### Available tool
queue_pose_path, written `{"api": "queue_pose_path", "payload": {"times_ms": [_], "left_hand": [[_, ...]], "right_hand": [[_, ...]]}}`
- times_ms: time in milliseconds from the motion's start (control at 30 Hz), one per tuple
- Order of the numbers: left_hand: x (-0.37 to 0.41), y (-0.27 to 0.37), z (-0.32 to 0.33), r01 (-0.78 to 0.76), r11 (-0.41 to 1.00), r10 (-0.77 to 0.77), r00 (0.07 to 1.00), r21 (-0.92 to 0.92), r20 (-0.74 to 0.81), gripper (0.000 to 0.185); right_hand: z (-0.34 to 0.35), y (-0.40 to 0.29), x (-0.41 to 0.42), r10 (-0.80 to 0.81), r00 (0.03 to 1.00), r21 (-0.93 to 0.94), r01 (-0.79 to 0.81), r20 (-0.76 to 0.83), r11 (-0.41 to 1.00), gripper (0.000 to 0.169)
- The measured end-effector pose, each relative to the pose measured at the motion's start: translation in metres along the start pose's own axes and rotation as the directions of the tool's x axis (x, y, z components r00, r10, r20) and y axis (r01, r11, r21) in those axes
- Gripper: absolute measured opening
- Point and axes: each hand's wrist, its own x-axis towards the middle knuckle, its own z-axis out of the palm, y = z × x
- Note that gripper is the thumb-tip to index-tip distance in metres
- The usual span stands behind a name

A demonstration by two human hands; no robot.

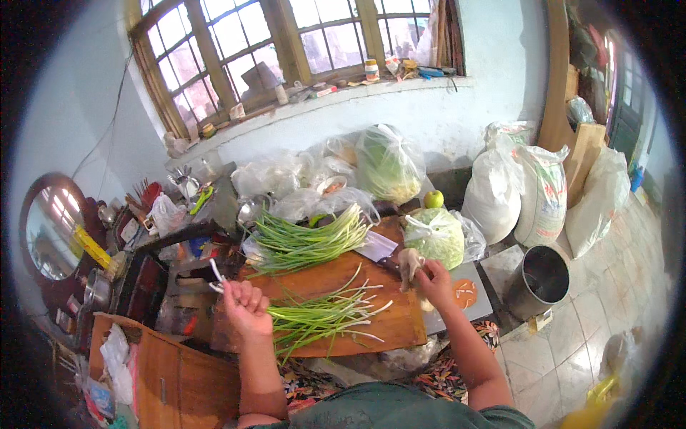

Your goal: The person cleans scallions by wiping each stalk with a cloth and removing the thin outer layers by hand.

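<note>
My left hand (246,308) is raised at the left end of a wooden board (396,322), closed around a thin white strip (215,272); whether it is a scallion stem or a cord is unclear. Beside that hand lies a loose bunch of scallions (337,313), white ends to the right. My right hand (437,281) grips a crumpled beige cloth (410,265) at the board's right edge. Just left of the cloth rests a kitchen knife (377,248), its dark handle partly covered. A larger scallion heap (305,238) lies across the board's far side.
Bagged green vegetables (434,236), a green apple (433,199) and a big bagged cabbage (388,166) stand behind the board. To the right are a dark bucket (544,279) and full sacks (541,195). A wooden cabinet (182,381) and an oval mirror (51,233) are at left.
</note>
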Motion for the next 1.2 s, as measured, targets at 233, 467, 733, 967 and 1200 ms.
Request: {"api": "queue_pose_path", "payload": {"times_ms": [233,467,733,967,1200], "left_hand": [[-0.034,-0.104,0.052,0.199,0.969,-0.231,0.94,0.146,0.252,0.039],[-0.032,-0.113,0.053,0.075,0.984,-0.105,0.977,0.164,0.184,0.031],[-0.041,-0.106,0.057,0.15,0.987,-0.152,0.987,0.05,0.046,0.037],[-0.018,-0.068,0.015,0.219,0.955,-0.188,0.969,-0.202,0.159,0.035],[0.027,0.025,-0.032,-0.188,0.947,0.191,0.982,-0.262,-0.015,0.036]], "right_hand": [[0.057,-0.089,-0.059,-0.455,0.822,0.605,0.178,0.343,0.776,0.037],[0.061,-0.118,-0.077,-0.244,0.923,0.656,-0.013,0.298,0.755,0.054],[0.058,-0.106,-0.074,-0.297,0.844,0.37,0.127,0.447,0.92,0.039],[0.045,-0.092,-0.101,-0.366,0.671,0.492,0.002,0.645,0.871,0.047],[-0.029,-0.02,-0.134,-0.08,0.623,0.267,-0.213,0.778,0.94,0.052]]}}
